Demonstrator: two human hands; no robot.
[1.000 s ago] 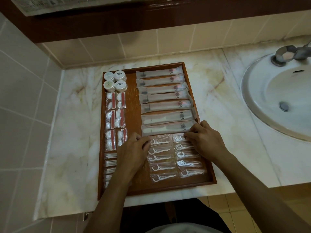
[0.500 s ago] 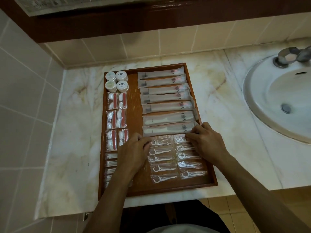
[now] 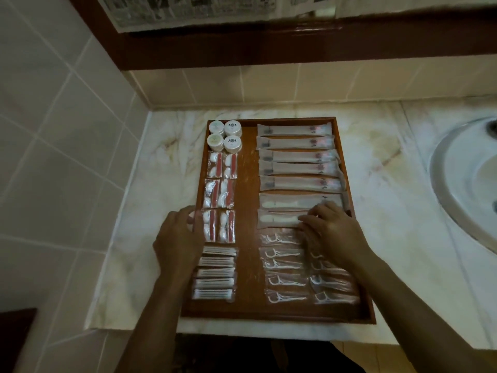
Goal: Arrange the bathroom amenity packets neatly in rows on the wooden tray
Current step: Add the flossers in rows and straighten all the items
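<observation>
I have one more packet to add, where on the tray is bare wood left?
A bare strip of the wooden tray runs between the cotton packets on the left and the long sachets and floss picks on the right. Both columns are packed.

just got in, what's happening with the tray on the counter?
A person is tidying amenity packets on a shallow wooden tray on the marble counter. The right hand rests on the nearest long translucent toothbrush sachets, just above the clear floss-pick packets. The left hand is at the tray's left edge beside the red-and-white cotton packets. Small round white jars and cotton-swab packets sit in the left column. The packets lie mostly in neat rows.
</observation>
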